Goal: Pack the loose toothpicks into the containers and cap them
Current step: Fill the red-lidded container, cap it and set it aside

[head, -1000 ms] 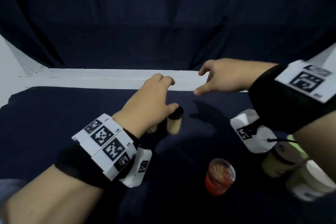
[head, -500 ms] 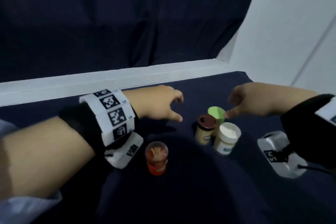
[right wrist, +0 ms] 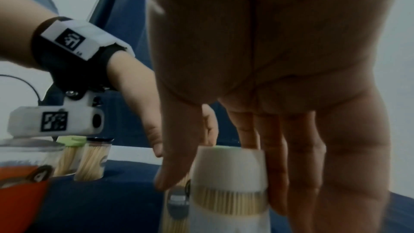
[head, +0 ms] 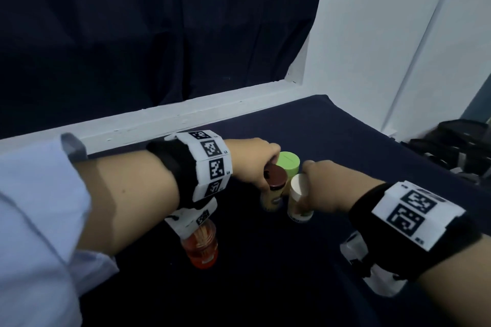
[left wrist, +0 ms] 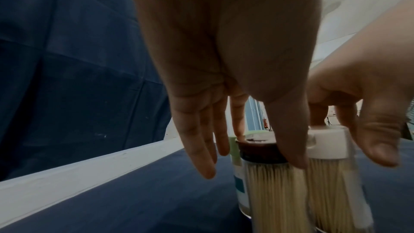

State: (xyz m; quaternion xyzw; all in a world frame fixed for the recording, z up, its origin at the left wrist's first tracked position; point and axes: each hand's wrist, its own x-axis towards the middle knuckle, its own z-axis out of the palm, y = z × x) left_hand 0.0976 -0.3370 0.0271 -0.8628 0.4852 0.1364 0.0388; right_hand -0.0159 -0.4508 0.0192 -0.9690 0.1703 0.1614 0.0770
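While both hands pinch caps, left hand on the brown-capped jar, right hand on the white-capped jar at three o'clock, these light, slick jars want sidewall grips.

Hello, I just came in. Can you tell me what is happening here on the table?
A person is handling toothpick containers on a dark cloth. The left hand grips the brown-capped container by its cap, and the right hand grips the white-capped container beside it. A green-capped container stands just behind them, and an orange container stands nearer, under the left wrist. All four look full and capped.
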